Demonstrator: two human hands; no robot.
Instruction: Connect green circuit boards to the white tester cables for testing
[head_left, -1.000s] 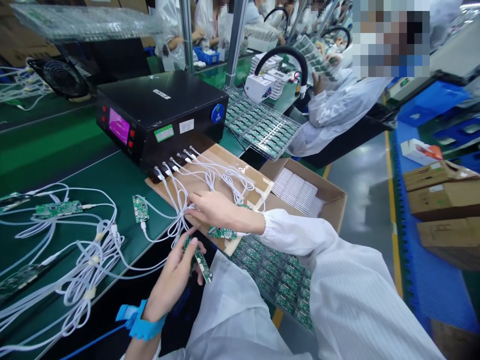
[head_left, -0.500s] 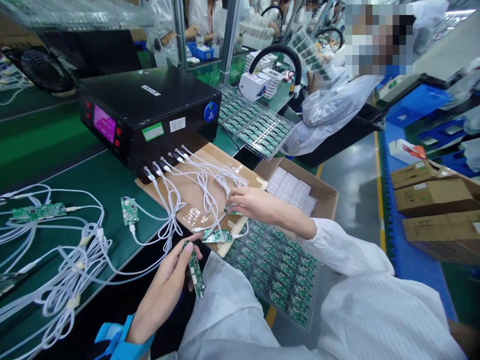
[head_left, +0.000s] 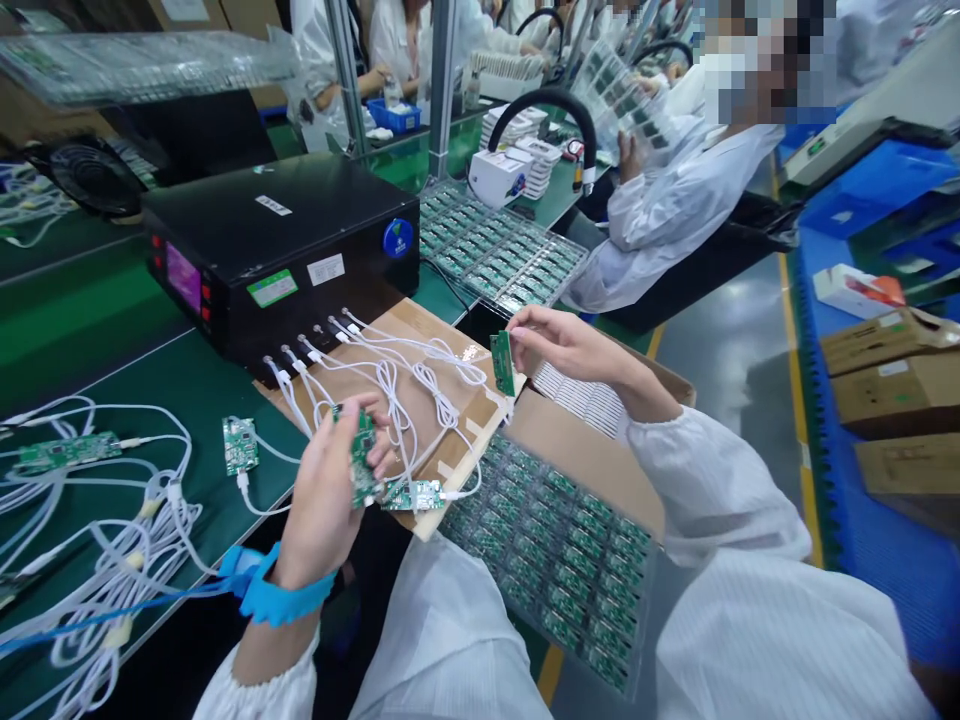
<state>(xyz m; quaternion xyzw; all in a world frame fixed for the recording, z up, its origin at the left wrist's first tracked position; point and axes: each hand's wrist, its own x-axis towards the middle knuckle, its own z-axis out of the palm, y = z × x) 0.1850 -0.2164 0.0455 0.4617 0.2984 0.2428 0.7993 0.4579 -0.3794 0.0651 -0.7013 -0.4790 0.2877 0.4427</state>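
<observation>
My left hand [head_left: 330, 480] is closed around a green circuit board [head_left: 363, 455], holding it tilted above the front edge of the bench. Between the fingertips of my right hand [head_left: 566, 350] hangs a second circuit board [head_left: 502, 363], upright over the corner of the cardboard sheet [head_left: 401, 335]. Below my left hand another circuit board [head_left: 414, 495] lies on the sheet's near edge, joined to a white cable [head_left: 474, 470]. A blue wrist strap [head_left: 289, 595] circles my left wrist. One more wired circuit board [head_left: 240, 446] rests on the green bench.
A black box with a screen [head_left: 300, 270] feeds several white cables onto the cardboard. Near my lap sits a clear tray of circuit boards [head_left: 555, 550], beside an open carton [head_left: 592, 440]. Bundled cables [head_left: 112, 570] cover the bench at left. A co-worker [head_left: 675, 210] sits at the far right.
My right hand has lifted up and away from the cables, now showing a circuit board in its fingers. My left hand has risen with its board and turned it.
</observation>
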